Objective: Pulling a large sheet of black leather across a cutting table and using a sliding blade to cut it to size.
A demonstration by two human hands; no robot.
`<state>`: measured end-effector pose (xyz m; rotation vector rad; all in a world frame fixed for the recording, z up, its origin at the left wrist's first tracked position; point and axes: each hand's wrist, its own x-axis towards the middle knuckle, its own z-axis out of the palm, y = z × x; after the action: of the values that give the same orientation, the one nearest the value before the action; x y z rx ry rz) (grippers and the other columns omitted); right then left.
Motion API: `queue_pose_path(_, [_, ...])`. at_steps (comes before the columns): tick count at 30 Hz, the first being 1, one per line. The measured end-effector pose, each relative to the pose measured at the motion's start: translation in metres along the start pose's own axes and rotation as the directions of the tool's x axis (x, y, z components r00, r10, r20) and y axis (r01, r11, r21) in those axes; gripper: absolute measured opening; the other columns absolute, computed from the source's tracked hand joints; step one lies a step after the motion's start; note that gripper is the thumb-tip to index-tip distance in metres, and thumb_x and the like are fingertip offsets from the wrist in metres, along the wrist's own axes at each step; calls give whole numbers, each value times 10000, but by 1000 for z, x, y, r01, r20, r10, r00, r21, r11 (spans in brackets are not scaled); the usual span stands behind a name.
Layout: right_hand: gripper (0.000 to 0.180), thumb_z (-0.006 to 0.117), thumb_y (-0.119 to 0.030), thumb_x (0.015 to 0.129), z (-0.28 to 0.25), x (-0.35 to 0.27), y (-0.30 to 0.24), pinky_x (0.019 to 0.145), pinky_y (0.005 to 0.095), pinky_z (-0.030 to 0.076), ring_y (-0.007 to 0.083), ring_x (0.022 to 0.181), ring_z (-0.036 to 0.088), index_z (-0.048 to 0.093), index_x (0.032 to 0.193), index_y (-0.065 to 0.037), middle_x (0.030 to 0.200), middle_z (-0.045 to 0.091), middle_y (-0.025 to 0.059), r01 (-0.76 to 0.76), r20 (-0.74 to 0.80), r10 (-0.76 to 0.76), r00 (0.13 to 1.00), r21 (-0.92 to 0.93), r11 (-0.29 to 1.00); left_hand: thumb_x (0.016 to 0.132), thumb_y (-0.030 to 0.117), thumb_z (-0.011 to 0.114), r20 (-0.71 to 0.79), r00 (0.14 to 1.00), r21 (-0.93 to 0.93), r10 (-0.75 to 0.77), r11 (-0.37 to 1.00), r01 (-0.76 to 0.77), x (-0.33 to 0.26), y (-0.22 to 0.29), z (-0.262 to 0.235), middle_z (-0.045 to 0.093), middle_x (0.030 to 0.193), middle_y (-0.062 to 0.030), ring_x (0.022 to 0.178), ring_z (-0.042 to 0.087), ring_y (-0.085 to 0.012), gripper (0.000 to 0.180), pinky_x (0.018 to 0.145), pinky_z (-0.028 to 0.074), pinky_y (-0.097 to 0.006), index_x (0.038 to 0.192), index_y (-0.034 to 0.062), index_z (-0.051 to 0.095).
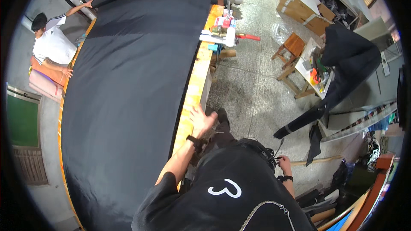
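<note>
Grey floor (244,85) is flanked by a wooden table (197,77), where black fabric (132,81) is laid lengthwise toward the far end. Its edge is neared by the left hand (203,121), fingers spread; the right hand's (284,165) grip cannot be told.

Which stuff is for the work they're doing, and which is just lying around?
Seems part of the work:
black cloth, spread out
long table under it, left hand at its edge

Seems just lying about:
wooden stool
cardboard box
clear plastic on the floor
</note>
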<state>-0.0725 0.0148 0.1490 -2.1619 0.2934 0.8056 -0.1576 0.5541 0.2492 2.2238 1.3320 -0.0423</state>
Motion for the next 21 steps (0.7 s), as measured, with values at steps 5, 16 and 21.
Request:
queue_pose_path(5, [204, 627, -139, 909, -15, 54, -103, 596, 298, 504, 155, 716, 654, 678, 1064, -17, 837, 686, 67, -18, 3, 18, 1000, 64, 998, 870, 569, 612, -348, 888, 31, -299, 944, 330, 195, -23, -41, 205, 1590, -283, 1472, 168, -488, 870, 1061, 242, -758, 1543, 116, 298])
queue_pose_path(16, [266, 695, -185, 916, 18, 210, -376, 656, 271, 486, 105, 732, 615, 684, 1119, -12, 849, 683, 23, 313, 211, -293, 933, -69, 947, 852, 652, 588, 15, 963, 19, 269, 963, -269, 217, 94, 24, 103, 1610, -330, 1491, 68, -516, 983, 1183, 85, -651, 1570, 68, 257])
queue_pose_path(21, [339, 687, -212, 941, 51, 287, -521, 833, 314, 525, 154, 936, 646, 630, 1199, 0, 1019, 692, 97, 691, 222, -655, 723, -209, 692, 851, 468, 685, -396, 918, 14, -17, 1000, 25, 300, 88, -15, 220, 1594, -281, 1491, 153, -467, 908, 1174, 167, -641, 1543, 42, 279])
